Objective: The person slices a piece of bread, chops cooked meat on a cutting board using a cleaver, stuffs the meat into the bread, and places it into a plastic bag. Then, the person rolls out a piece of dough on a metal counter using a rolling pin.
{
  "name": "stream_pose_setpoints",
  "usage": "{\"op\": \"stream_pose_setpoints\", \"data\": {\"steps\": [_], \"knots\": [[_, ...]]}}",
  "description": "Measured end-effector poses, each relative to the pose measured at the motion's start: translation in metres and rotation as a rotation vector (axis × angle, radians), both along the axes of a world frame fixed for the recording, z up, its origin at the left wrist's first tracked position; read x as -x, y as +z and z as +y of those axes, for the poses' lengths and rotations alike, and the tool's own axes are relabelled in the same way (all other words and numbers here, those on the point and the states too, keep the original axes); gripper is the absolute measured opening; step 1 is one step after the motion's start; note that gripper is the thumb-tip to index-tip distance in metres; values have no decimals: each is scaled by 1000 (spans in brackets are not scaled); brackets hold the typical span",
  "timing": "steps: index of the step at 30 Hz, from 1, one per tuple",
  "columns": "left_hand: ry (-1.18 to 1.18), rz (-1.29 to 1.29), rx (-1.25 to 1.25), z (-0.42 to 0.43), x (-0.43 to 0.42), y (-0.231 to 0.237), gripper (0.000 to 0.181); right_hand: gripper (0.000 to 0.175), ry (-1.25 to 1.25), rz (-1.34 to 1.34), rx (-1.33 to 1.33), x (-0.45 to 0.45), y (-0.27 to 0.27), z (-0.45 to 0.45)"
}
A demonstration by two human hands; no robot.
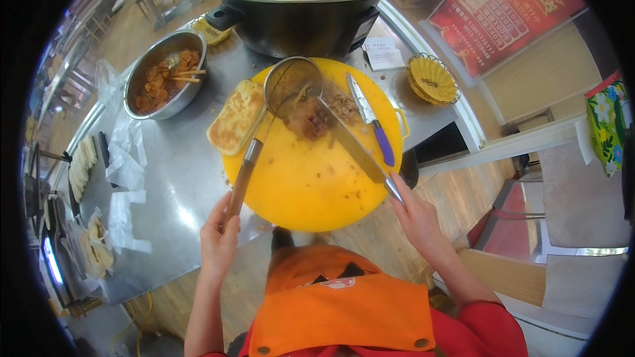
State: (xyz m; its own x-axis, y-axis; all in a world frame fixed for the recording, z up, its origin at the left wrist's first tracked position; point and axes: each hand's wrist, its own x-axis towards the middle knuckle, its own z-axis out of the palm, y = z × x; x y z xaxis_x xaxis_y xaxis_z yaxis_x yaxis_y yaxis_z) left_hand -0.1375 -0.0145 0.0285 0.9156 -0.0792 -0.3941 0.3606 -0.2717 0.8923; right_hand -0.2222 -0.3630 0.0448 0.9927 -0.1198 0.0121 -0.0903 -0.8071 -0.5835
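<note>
My left hand (221,230) grips the wooden handle of a wire-mesh strainer (292,84), whose round basket is tilted over the far part of a round yellow cutting board (307,183). In my right hand (414,213) is the metal handle of a wide-bladed cleaver (354,146); its far end meets the strainer's rim beside a piece of cooked meat (310,121). Chopped meat (342,104) lies just right of the basket. On the board's right side rests a knife with a purple handle (382,144). A browned flatbread (237,116) lies at the board's left edge.
A black pot of dark liquid (297,25) stands beyond the board, with a handled utensil in it. At left are a steel bowl of reddish food (198,79) with chopsticks, plastic bags (126,153) and filled breads (96,243). Yellow woven baskets (431,79) sit at right.
</note>
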Motion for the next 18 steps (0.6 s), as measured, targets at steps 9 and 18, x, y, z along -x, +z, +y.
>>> {"op": "stream_pose_setpoints", "data": {"steps": [9, 18], "knots": [[19, 79, 36, -10, -11, 11, 48, 48, 107, 164, -4, 20, 2, 5], [-10, 44, 32, -9, -18, 9, 48, 48, 139, 56, 6, -27, 9, -12]]}}
